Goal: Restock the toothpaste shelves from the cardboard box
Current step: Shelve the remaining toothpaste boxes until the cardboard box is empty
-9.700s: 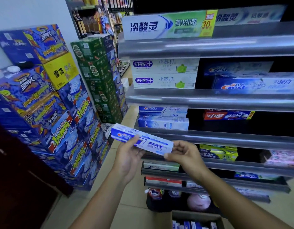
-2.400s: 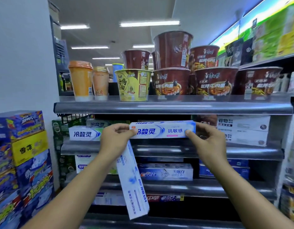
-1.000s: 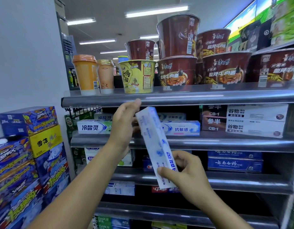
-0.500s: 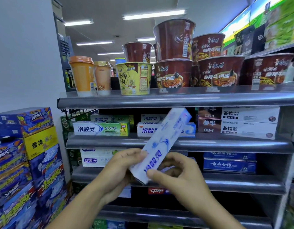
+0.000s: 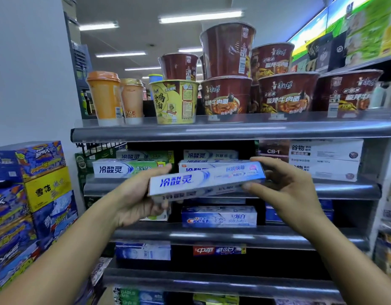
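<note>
At the toothpaste shelf [image 5: 344, 191] we grip the toothpaste box [image 5: 206, 180] with left hand [image 5: 135, 201] and right hand [image 5: 288, 190]; shoved in tilted, it could dislodge the stacked cartons [image 5: 210, 155].

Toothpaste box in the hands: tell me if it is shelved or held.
Held, not shelved. The toothpaste box lies nearly level before the shelf, left hand gripping one end, right hand pinching the other.

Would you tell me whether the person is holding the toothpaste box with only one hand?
No, the left hand grips one end of the toothpaste box and the right hand pinches the other.
</note>
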Demonstrator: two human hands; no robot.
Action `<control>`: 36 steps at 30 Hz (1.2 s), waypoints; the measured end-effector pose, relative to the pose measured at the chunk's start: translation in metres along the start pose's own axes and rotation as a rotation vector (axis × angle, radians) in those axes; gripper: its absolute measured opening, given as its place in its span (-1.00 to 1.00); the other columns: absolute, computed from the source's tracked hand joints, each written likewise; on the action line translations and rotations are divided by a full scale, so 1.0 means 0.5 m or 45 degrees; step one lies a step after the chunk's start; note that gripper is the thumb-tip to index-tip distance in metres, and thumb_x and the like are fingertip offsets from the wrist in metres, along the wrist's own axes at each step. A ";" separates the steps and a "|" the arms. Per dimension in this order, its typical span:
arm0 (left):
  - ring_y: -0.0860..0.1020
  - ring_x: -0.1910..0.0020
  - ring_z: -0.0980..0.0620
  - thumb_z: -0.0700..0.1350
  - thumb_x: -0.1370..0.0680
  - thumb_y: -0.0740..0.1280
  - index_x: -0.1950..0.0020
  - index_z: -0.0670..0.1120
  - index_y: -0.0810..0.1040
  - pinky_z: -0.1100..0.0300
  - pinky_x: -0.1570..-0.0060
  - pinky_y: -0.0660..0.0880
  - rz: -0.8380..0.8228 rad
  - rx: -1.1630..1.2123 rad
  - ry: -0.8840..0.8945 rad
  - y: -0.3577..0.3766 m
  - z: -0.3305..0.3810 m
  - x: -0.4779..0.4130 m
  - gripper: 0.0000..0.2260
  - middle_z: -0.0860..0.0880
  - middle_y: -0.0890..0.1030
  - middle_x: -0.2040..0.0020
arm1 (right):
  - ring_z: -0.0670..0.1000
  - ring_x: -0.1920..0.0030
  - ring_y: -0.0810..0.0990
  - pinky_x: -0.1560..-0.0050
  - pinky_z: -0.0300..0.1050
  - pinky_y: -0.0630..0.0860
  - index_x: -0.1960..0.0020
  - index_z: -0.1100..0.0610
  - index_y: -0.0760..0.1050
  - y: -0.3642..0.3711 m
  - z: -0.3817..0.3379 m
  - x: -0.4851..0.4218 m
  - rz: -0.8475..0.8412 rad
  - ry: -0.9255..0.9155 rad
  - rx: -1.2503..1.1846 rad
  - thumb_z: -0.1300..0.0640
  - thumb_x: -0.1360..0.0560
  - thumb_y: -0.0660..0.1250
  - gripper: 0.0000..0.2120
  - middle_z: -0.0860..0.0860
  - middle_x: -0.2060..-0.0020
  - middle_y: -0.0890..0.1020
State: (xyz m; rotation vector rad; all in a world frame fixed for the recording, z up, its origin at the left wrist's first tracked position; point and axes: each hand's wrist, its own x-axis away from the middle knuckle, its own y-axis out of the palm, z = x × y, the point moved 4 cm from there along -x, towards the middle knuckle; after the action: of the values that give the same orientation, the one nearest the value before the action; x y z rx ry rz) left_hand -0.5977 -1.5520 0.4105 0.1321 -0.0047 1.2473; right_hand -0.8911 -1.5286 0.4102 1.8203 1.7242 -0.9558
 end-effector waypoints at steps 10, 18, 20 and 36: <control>0.69 0.05 -0.12 -0.14 -0.37 0.55 -0.25 -0.20 0.55 0.12 0.11 0.65 0.308 0.029 0.576 -0.013 -0.009 -0.021 -0.52 -0.23 0.71 -0.09 | 0.06 0.17 0.75 0.28 -0.24 0.59 -0.10 0.01 0.61 -0.002 0.067 -0.007 0.197 0.225 -0.252 -0.03 -0.20 0.62 -0.50 0.06 0.15 0.76; 0.68 0.06 0.21 -0.20 -0.55 0.48 -0.18 0.10 0.68 0.36 0.14 0.58 0.555 -0.360 0.780 -0.010 0.019 -0.100 -0.73 0.16 0.75 0.02 | -0.08 0.16 0.72 0.21 -0.25 0.62 -0.25 -0.08 0.62 -0.005 0.098 -0.057 0.381 0.214 0.125 0.02 -0.37 0.59 -0.54 -0.10 0.13 0.75; 0.66 0.02 0.31 -0.14 -0.57 0.47 -0.19 0.12 0.68 0.38 0.05 0.54 0.606 -0.499 0.837 -0.009 0.042 -0.120 -0.77 0.26 0.73 0.03 | -0.11 0.23 0.69 0.21 -0.17 0.62 -0.29 -0.06 0.60 -0.005 0.095 -0.091 0.399 0.192 0.244 0.07 -0.42 0.57 -0.55 -0.10 0.24 0.72; 0.64 0.22 0.23 0.00 -0.42 0.61 0.00 -0.06 0.72 0.33 0.24 0.48 0.862 -0.951 0.670 -0.040 0.062 -0.201 -0.77 0.17 0.68 0.22 | -0.05 0.22 0.64 0.20 -0.18 0.48 0.17 0.06 0.68 -0.014 0.135 -0.153 0.320 0.404 0.793 0.05 -0.39 0.58 -0.87 -0.15 0.37 0.61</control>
State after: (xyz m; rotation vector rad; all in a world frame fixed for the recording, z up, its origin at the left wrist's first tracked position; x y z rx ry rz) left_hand -0.6087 -1.6562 0.4315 -0.9130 -0.0635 1.8381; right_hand -0.9078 -1.6287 0.4238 2.6358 1.3946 -1.2393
